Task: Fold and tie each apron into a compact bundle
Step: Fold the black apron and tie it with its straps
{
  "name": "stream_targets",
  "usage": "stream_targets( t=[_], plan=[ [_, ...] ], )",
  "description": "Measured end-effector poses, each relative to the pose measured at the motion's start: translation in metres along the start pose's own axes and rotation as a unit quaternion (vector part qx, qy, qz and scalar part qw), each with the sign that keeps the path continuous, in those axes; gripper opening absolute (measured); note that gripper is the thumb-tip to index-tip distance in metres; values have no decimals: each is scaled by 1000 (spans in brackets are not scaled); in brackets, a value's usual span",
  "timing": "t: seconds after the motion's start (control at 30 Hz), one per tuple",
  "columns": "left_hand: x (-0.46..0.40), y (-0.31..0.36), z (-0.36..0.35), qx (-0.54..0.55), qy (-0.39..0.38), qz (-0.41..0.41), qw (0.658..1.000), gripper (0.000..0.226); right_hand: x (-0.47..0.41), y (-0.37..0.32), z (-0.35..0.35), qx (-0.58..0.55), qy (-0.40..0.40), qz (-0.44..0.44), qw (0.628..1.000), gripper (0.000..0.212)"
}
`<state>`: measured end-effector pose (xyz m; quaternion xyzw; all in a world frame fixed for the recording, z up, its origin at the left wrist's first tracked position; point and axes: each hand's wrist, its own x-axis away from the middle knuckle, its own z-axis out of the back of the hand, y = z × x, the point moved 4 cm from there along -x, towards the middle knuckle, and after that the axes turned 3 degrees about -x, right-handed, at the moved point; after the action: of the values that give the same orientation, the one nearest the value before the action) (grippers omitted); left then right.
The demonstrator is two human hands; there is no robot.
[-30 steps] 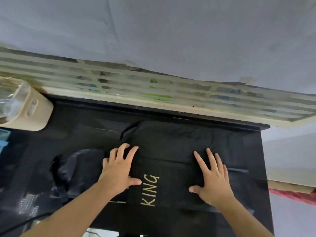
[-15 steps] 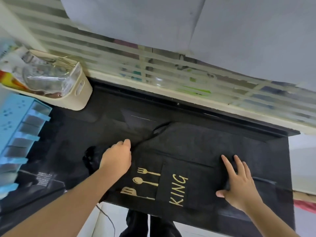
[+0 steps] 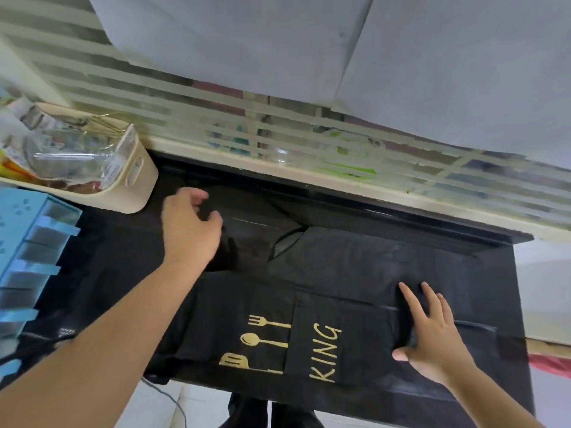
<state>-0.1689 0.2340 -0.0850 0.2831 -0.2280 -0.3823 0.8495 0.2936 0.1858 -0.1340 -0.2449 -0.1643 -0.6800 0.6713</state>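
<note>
Figure: head view, read left to right. A blue rack (image 3: 27,257) and a cream basket (image 3: 123,186) of clutter stand at the far-left end of the black table (image 3: 482,261).

Your left hand (image 3: 190,228) is next, over the loose upper part of the black apron (image 3: 349,267) near the table's back edge. Its fingers are curled down into the dark cloth; whether they grip a fold or a strap cannot be told, black on black.

The apron lies partly folded on the table, its long axis running left to right, with gold utensils (image 3: 256,344) and the word "KING" (image 3: 324,352) near the front edge. The unfolded part extends leftward and away from you, so your left hand is the nearer one to it.

Your right hand (image 3: 432,338) lies flat, fingers spread, pressing the apron's right end.

Compared with half a second ago, your left hand has moved from beside the print toward the back of the table, near the basket; your right hand has kept its place.
</note>
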Motion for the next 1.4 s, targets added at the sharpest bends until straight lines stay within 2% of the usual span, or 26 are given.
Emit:
stream_targets(
  t=[0.07,0.1,0.2,0.27,0.4,0.47,0.57,0.67,0.77,0.83,0.9,1.0,1.07,1.17,1.23,1.3,1.33,1.4],
  plan=[
    [11,16,-35,-42,-116,-63,990,16,-1,1,-1,0,5,3,1000,146],
    [17,20,-54,-61,-158,-82,982,16,0,0,-2,2,8,5,1000,147],
    [27,23,-105,-126,-211,-115,963,32,-2,1,-2,4,16,7,1000,147],
    [28,20,-125,-179,-220,-137,949,28,-3,1,-3,2,18,12,1000,147],
    [17,29,-137,-286,-184,-212,916,22,-6,5,-5,8,17,15,1000,147],
    [2,40,-127,-284,-170,-198,923,20,-7,7,-6,10,14,18,1000,147],
    [-23,59,-108,-212,-165,-139,953,13,-8,12,-5,-1,15,26,1000,147],
    [-45,75,-83,-161,-100,-117,975,8,-7,13,-4,-1,9,30,1000,145],
    [-68,72,-59,-68,-8,15,998,24,-8,14,-5,-1,6,30,1000,145],
    [-71,66,-49,-19,53,72,996,32,-9,16,-5,-3,-2,33,999,144],
    [-65,62,-41,23,98,84,991,35,-10,18,-6,-4,-6,36,999,143],
    [-64,46,-28,116,142,130,974,34,-12,22,-9,-6,-9,41,999,143],
    [-68,34,-21,197,140,176,954,31,-12,26,-11,-8,-9,41,999,143],
    [-53,35,-7,125,155,149,969,23,-13,30,-14,-14,-6,45,999,143],
    [-17,54,-17,48,102,45,993,20,-14,29,-13,-17,-5,45,999,144],
    [34,65,-49,-33,-41,-83,995,24,-12,27,-9,-6,11,48,999,145],
    [69,65,-69,-58,-134,-142,979,31,-7,24,-7,6,30,67,997,143],
    [138,53,-106,-158,-297,-247,909,65,11,14,-6,6,74,130,989,131]
  ],
)
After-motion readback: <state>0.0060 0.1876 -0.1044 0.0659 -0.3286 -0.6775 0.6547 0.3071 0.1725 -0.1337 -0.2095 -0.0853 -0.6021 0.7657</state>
